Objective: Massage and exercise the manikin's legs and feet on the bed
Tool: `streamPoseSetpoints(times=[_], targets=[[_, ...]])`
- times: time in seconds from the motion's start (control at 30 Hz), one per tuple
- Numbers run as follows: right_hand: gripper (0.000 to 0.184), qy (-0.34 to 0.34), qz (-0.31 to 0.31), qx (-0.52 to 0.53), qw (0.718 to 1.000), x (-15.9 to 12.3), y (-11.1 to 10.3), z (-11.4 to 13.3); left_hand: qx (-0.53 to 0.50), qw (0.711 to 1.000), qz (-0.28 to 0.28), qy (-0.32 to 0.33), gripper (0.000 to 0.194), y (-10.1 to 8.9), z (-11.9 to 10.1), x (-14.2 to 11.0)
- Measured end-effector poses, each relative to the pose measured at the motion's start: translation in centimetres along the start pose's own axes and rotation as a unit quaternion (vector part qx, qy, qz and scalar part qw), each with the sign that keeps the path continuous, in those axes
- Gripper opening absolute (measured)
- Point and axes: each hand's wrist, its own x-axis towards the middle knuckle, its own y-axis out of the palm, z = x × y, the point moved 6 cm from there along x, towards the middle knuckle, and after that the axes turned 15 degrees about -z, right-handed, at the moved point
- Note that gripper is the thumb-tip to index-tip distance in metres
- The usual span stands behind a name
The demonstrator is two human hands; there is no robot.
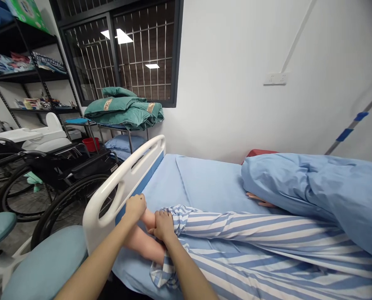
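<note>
A figure in blue-and-white striped trousers lies on a bed with a light blue sheet. Its bare feet point toward the white footboard. My left hand is closed over the far foot next to the footboard. My right hand is closed around the ankle at the trouser cuff. The nearer leg lies bare below my right forearm. A light blue duvet is bunched over the figure's upper body, with a hand showing at its edge.
Black wheelchairs stand left of the bed. A teal stool seat sits at the lower left. Folded green blankets lie on a trolley under a barred window. Shelves with supplies line the far left wall.
</note>
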Motion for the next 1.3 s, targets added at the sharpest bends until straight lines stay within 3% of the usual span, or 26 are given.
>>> streamPoseSetpoints(times=[0.2,0.5,0.8,1.03,1.1,1.3], targets=[[0.058,-0.001,-0.007,0.014,1.0,-0.1,-0.1,-0.1,0.042,0.996,0.055,0.051,0.035,-0.9,-0.7,0.3],[0.057,0.008,-0.009,0.023,1.0,-0.3,-0.6,-0.2,0.101,0.988,0.116,0.02,0.026,0.5,-2.0,2.2],[0.056,0.002,-0.012,0.012,1.0,-0.1,-0.3,-0.4,0.044,0.999,0.021,0.015,0.036,0.4,-1.4,1.8],[0.054,-0.005,-0.018,0.006,1.0,-0.1,0.1,-0.4,-0.019,0.991,-0.075,-0.11,0.037,0.2,0.0,0.7],[0.055,-0.007,-0.017,0.003,1.0,-0.1,0.2,-0.4,-0.027,0.989,-0.082,-0.119,0.036,0.3,0.1,0.5],[0.055,-0.011,-0.007,-0.006,1.0,-0.2,0.2,-0.2,-0.002,0.998,-0.051,-0.022,0.035,0.1,-0.6,0.0]])
